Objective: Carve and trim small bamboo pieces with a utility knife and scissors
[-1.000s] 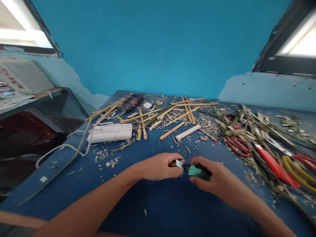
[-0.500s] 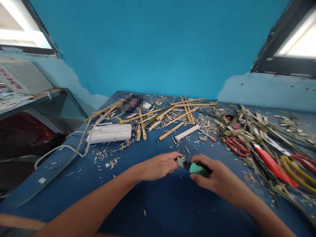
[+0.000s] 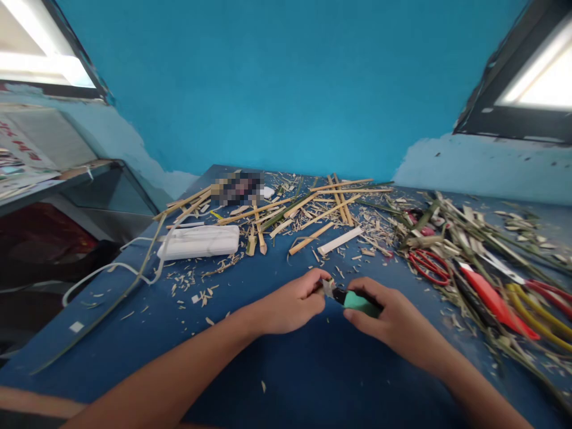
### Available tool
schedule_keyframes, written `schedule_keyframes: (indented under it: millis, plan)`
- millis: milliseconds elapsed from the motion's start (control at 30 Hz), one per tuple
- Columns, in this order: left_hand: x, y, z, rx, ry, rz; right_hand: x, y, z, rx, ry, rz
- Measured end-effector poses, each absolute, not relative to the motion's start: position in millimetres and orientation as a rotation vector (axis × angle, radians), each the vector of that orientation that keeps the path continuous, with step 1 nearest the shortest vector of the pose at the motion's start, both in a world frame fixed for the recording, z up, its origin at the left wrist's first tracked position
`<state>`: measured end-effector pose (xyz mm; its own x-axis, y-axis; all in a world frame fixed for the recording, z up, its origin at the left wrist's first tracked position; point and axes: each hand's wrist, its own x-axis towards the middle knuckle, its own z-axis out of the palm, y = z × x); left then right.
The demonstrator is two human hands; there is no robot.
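My right hand is closed round a green and black utility knife, its blade pointing left. The blade meets a small strip of bamboo pinched in my left hand. Most of that strip is hidden by my left fingers and the blade. Both hands are just above the blue tabletop, near the middle. Beyond them lie a pale flat bamboo strip and a thinner bamboo stick.
A white power strip with a cable lies to the left. On the right are red-handled scissors, a red tool, yellow handles and a heap of split bamboo. Shavings and sticks litter the back, below a blue wall.
My left hand has turned slightly, its thumb now lower and the knuckles raised, still pinching the bamboo strip. The knife and my right hand have barely moved.
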<state>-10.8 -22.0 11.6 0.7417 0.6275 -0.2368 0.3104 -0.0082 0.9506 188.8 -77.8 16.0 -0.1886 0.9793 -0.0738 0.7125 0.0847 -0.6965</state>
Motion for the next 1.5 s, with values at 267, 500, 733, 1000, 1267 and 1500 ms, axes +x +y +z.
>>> schedule_keyframes:
  millis: [267, 500, 733, 1000, 1267, 1500]
  plan:
    - [-8, -27, 12, 1.829, 0.864, 0.378, 182, -77, 22, -1.693, -1.974, 0.799]
    - [-9, -29, 14, 1.881, 0.917, 0.366, 182, -78, 16, -1.694, -1.949, 0.766]
    - [-8, -30, 15, 1.93, 0.939, 0.394, 182, -79, 10, -1.699, -1.937, 0.671]
    - [-6, -31, 9, 1.764, 0.867, 0.443, 182, -77, 12, -1.692, -1.931, 0.686]
    - [-7, -29, 1, 1.659, 0.798, 0.445, 176, -78, 19, -1.623, -2.028, 0.733]
    - [-9, -28, 2, 1.77, 0.791, 0.473, 176, -79, 20, -1.64, -2.01, 0.781]
